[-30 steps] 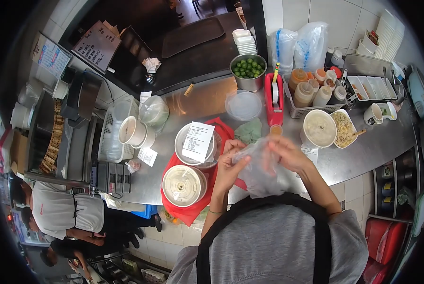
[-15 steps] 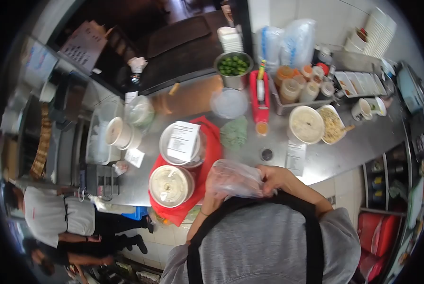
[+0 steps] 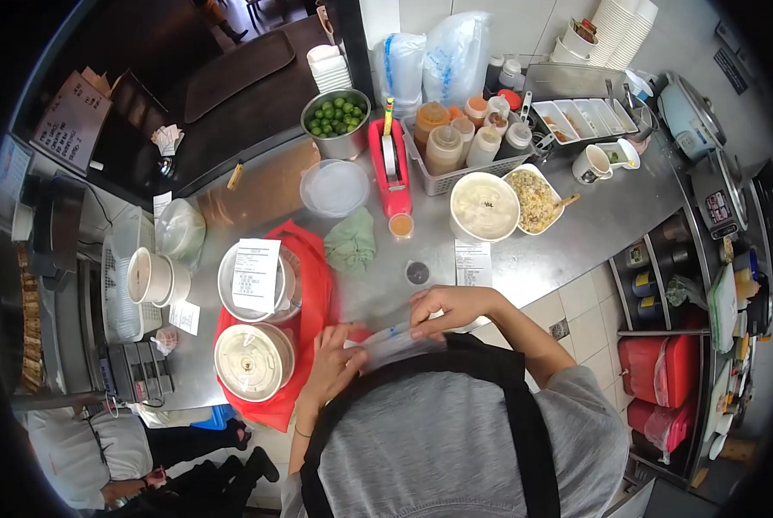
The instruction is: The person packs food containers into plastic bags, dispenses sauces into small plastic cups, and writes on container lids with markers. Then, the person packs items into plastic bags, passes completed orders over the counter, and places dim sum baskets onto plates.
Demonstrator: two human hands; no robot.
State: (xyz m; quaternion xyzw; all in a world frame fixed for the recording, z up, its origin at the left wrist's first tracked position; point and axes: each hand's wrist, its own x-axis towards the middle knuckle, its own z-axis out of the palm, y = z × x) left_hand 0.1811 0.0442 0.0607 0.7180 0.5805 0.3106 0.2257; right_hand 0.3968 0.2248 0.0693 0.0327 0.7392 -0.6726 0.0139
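A clear plastic bag (image 3: 392, 345) is stretched between my two hands at the counter's front edge, close to my apron. My left hand (image 3: 333, 367) pinches its left end, and my right hand (image 3: 443, 311) grips the right end. Left of the hands, a red bag (image 3: 316, 293) lies under two lidded round containers. The farther container (image 3: 293, 285) has a receipt (image 3: 255, 274) on top; the nearer one (image 3: 250, 363) has a clear lid. A small dark cup (image 3: 417, 273) and an orange sauce cup (image 3: 401, 226) stand beyond my hands.
A green cloth (image 3: 350, 241), a red tape dispenser (image 3: 391, 168) and a white lidded tub (image 3: 485, 207) are on the steel counter. Behind them are a pot of limes (image 3: 335, 121) and a basket of sauce bottles (image 3: 456, 173). A person (image 3: 101, 449) stands at lower left.
The view has swung right. The plastic bag, loose and puffed up before, is now lower and drawn out flat between my hands, which have moved apart since half a second ago.
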